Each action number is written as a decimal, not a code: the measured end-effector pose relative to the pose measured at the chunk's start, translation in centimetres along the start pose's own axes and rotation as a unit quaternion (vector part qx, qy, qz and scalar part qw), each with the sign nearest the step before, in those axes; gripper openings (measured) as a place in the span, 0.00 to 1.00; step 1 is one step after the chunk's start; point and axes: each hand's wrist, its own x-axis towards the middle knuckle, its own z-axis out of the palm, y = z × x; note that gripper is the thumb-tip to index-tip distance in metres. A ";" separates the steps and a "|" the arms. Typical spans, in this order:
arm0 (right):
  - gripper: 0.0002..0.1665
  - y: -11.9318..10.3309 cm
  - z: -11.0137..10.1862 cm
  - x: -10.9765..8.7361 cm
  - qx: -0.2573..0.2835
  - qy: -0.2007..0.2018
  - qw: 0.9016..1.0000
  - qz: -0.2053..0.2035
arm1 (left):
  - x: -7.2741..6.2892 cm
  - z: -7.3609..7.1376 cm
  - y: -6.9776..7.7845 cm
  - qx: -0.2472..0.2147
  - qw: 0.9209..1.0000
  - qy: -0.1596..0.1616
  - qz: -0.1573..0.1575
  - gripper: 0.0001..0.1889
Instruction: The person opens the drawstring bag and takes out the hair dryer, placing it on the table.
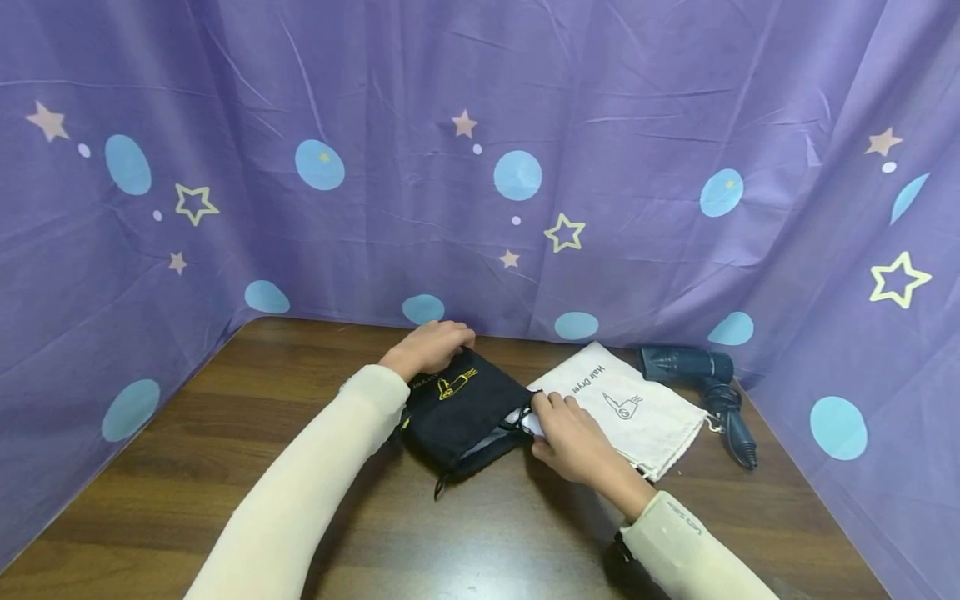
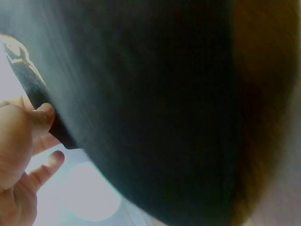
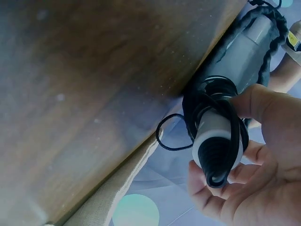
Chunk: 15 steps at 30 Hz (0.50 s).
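A black drawstring bag (image 1: 472, 408) printed with a yellow hair dryer picture lies over the table, its mouth facing the right hand. At its far left corner, my left hand (image 1: 438, 343) pinches the cloth between thumb and finger, as the left wrist view shows. My right hand (image 1: 573, 433) grips the handle of a white hair dryer (image 3: 218, 125) at the bag's mouth. A black cord (image 3: 221, 87) is wound round that handle. The dryer's pale body (image 3: 247, 47) lies inside the opening; the bag hides the rest.
A white drawstring bag (image 1: 622, 408) marked "Hair Dryer" lies flat to the right. Beyond it rests a dark blue hair dryer (image 1: 686, 364) with its cord bundled, near the table's right edge. Purple curtain (image 1: 420, 233) walls enclose the wooden table (image 1: 225, 417).
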 end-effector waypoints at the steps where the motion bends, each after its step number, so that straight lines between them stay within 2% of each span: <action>1: 0.21 0.0 0.0 0.0 -0.001 -0.001 1.000 -0.001 | -0.2 0.0 -0.2 0.000 1.000 0.000 -0.005 0.07; 10: 0.22 0.2 -0.1 -0.1 -0.005 0.006 1.000 -0.010 | -2.1 0.0 -2.4 0.002 0.999 -0.013 -0.050 0.07; 15: 0.22 0.3 -0.2 -0.2 -0.004 0.005 1.000 -0.005 | -2.9 0.2 -3.5 0.009 0.995 -0.028 -0.091 0.07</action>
